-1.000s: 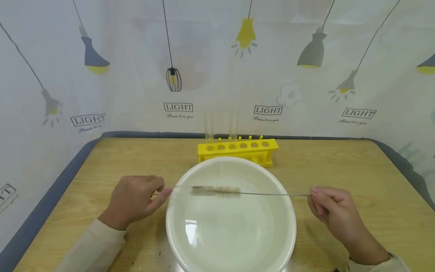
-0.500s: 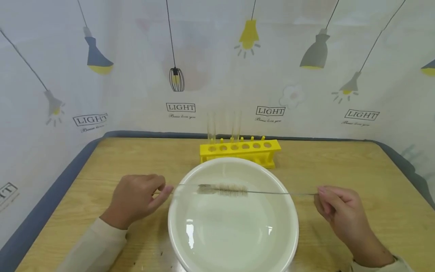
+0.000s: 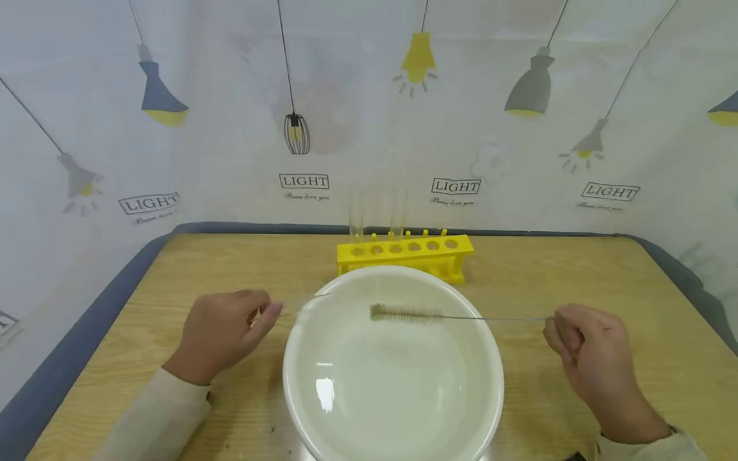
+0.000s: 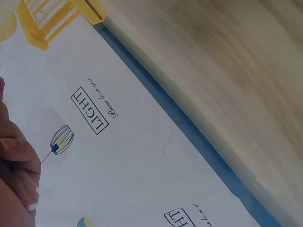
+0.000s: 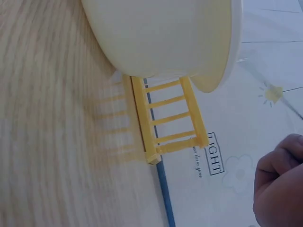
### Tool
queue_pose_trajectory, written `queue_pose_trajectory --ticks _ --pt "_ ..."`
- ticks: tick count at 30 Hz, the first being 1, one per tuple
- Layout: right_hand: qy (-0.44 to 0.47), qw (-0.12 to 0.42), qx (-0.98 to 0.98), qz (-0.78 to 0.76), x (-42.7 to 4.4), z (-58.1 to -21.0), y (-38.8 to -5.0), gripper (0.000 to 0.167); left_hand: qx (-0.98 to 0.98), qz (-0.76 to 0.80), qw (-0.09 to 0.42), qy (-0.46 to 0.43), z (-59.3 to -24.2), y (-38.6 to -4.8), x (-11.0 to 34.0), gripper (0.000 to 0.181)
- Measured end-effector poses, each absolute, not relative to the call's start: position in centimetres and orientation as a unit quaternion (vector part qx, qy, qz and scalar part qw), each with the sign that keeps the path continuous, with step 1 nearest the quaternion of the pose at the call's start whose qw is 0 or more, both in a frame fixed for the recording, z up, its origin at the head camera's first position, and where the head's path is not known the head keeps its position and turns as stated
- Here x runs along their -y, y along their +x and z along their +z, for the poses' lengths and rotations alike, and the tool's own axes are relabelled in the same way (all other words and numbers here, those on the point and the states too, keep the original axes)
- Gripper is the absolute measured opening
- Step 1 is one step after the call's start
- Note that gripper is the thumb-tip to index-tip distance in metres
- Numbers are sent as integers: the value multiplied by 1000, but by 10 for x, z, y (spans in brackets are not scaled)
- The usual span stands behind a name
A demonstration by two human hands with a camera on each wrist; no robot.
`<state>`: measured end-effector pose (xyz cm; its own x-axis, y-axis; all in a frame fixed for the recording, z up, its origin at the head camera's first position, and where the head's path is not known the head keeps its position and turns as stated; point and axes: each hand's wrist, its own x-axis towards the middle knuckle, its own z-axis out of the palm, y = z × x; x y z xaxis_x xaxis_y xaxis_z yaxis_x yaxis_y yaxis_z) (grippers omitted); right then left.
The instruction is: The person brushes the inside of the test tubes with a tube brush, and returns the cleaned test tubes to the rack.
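Observation:
A clear test tube (image 3: 311,303) is pinched in the left hand (image 3: 225,333), its far end tilted up over the left rim of a white bowl (image 3: 493,371). The right hand (image 3: 602,368) grips the wire handle of a bristle brush (image 3: 409,314), which hangs level above the bowl, apart from the tube. Liquid seems to lie in the bowl. The left wrist view shows the left hand (image 4: 19,165) at its left edge with curled fingers; in the right wrist view the right hand (image 5: 280,187) is at the lower right, its brush out of view.
Right behind the bowl stands a yellow test tube rack (image 3: 403,251) with two clear tubes (image 3: 398,214) upright near its left half. Wooden table (image 3: 576,282) lies around the bowl, and a printed curtain (image 3: 357,115) hangs behind and at both sides.
The brush head has come out of the tube, moving right with the right hand. The left hand has shifted slightly left, and the tube's far end has tilted upward.

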<state>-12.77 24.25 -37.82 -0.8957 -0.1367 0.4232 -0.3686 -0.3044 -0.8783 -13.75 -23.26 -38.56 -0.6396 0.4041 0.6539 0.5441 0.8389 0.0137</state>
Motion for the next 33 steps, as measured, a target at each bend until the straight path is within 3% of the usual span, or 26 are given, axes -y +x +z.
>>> queue_pose_trajectory --ticks 7,13,17,23,30,33 --pt "217 22 645 733 -241 -380 -122 50 911 -135 307 -241 -381 -138 228 35" --pt "203 14 683 702 -234 -377 -116 49 920 -186 273 -212 -372 -134 219 26" --pt "210 11 703 679 -229 -377 -116 48 910 -284 227 -200 -365 -128 212 27" --pt "225 2 700 678 -226 -381 -115 47 848 -459 115 -240 -342 -126 193 31" --pt "200 -24 725 659 -219 -385 -116 46 769 -551 64 -317 -297 -139 164 30" --pt "188 -31 736 650 -218 -385 -115 47 786 -538 24 -304 -287 -147 154 23"
